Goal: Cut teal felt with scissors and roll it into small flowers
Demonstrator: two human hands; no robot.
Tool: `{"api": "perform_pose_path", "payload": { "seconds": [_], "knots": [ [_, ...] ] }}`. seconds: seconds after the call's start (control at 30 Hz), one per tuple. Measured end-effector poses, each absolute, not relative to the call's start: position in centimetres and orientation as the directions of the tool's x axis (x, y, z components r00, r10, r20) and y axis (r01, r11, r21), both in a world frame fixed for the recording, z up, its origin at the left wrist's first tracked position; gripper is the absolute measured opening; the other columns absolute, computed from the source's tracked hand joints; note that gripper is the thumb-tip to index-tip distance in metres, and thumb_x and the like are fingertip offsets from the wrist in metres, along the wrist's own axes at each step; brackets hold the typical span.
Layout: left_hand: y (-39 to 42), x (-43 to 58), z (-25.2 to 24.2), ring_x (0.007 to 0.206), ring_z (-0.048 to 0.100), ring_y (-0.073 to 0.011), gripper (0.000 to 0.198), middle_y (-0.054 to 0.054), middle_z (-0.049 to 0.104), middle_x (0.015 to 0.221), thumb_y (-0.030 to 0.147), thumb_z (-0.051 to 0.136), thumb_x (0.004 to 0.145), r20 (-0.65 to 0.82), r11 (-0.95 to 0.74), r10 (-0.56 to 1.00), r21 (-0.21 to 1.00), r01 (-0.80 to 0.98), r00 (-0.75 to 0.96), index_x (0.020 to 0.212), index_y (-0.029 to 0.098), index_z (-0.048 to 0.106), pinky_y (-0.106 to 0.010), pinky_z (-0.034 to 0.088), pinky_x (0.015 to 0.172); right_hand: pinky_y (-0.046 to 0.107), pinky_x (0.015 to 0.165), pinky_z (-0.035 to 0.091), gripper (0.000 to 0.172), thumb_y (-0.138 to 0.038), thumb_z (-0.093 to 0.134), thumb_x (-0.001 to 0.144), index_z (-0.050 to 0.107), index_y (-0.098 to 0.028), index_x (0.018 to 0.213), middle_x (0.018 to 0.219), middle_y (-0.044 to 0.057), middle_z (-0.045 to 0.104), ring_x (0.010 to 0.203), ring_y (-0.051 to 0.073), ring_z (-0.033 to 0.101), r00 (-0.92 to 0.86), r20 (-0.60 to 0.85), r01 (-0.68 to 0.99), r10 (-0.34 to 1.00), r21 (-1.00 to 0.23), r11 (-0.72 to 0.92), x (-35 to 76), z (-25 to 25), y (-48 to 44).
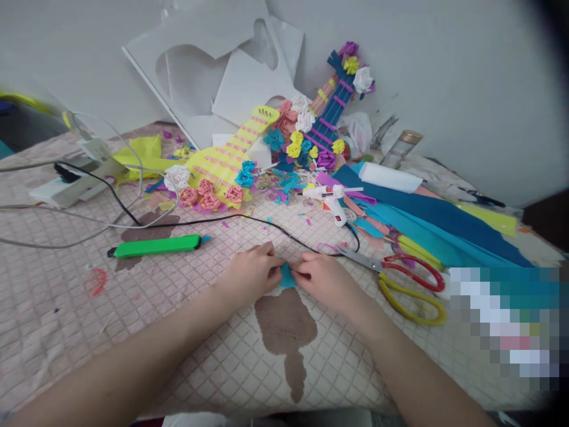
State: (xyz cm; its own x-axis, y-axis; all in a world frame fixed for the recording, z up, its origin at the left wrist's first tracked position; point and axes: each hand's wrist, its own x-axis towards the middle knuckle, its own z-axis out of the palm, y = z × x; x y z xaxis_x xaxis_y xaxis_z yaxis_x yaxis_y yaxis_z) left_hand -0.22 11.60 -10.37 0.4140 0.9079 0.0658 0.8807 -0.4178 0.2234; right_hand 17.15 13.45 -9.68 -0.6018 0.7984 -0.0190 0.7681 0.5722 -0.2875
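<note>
My left hand (249, 273) and my right hand (326, 280) meet at the middle of the quilted mat, fingers pinched together on a small teal paper piece (287, 276) held between them. Just right of my right hand lie scissors (400, 276) with red and yellow handles. A white glue gun (331, 200) rests beyond the hands, its black cord running across the mat past my fingers. A green utility knife (155, 245) lies to the left of my left hand.
A yellow paper guitar (231, 157) and a blue one (331, 112), both trimmed with paper flowers, lie at the back. White foam board cutouts (213, 71) lean on the wall. Teal and blue paper sheets (435, 219) spread right. A power strip (71, 184) with cables sits left.
</note>
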Motion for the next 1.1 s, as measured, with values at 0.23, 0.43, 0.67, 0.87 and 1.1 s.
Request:
{"api": "perform_pose_path", "payload": {
  "seconds": [0.23,0.43,0.67,0.87,1.1],
  "knots": [
    [11.8,-0.2,-10.6,0.076,0.055,-0.0172,0.026,-0.005,0.054,0.090,0.025,0.044,0.083,0.090,-0.409,0.912,0.255,0.876,0.400,0.097,0.024,0.065,-0.026,0.044,0.060,0.026,0.051,0.024,0.026,-0.015,0.053,0.080,0.062,-0.016,0.056,0.060,0.000,0.048,0.057,0.010,0.048,-0.585,-0.054,0.780,0.809,-0.310,0.543,17.1,-9.1,13.3],
    [12.1,-0.5,-10.5,0.072,0.056,-0.0144,0.023,-0.005,0.057,0.090,0.021,0.050,0.079,0.070,-0.344,0.934,0.431,0.834,0.350,0.096,0.020,0.065,-0.026,0.046,0.065,0.024,0.051,0.025,0.025,-0.015,0.054,0.078,0.061,-0.017,0.055,0.058,-0.001,0.048,0.056,0.010,0.046,-0.558,-0.019,0.776,0.829,-0.364,0.515,17.0,-9.4,13.4],
    [12.8,-1.0,-11.1,0.066,0.053,-0.0125,0.035,0.000,0.058,0.075,0.017,0.054,0.072,0.105,-0.322,0.939,0.595,0.736,0.326,0.105,0.021,0.062,-0.022,0.040,0.058,0.025,0.061,0.037,0.016,-0.018,0.054,0.081,0.068,-0.018,0.075,0.072,0.003,0.061,0.067,0.013,0.055,-0.472,0.112,0.720,0.874,-0.524,0.455,16.8,-10.1,14.0],
    [12.9,-1.0,-11.4,0.065,0.054,-0.0113,0.028,0.000,0.061,0.076,0.018,0.052,0.076,0.096,-0.294,0.944,0.681,0.671,0.315,0.101,0.022,0.064,-0.021,0.041,0.057,0.025,0.061,0.039,0.015,-0.021,0.055,0.081,0.069,-0.017,0.077,0.072,0.003,0.062,0.065,0.013,0.054,-0.468,0.129,0.661,0.874,-0.605,0.444,16.9,-11.1,14.6],
    [13.1,-0.8,-11.3,0.067,0.057,-0.0117,0.020,-0.002,0.066,0.084,0.021,0.052,0.077,0.048,-0.206,0.959,0.794,0.572,0.278,0.091,0.018,0.067,-0.021,0.045,0.059,0.022,0.056,0.037,0.014,-0.025,0.057,0.077,0.066,-0.016,0.072,0.064,-0.001,0.062,0.059,0.011,0.052,-0.487,-0.041,0.562,0.872,-0.780,0.277,17.5,-10.9,15.2]
  ]
}}
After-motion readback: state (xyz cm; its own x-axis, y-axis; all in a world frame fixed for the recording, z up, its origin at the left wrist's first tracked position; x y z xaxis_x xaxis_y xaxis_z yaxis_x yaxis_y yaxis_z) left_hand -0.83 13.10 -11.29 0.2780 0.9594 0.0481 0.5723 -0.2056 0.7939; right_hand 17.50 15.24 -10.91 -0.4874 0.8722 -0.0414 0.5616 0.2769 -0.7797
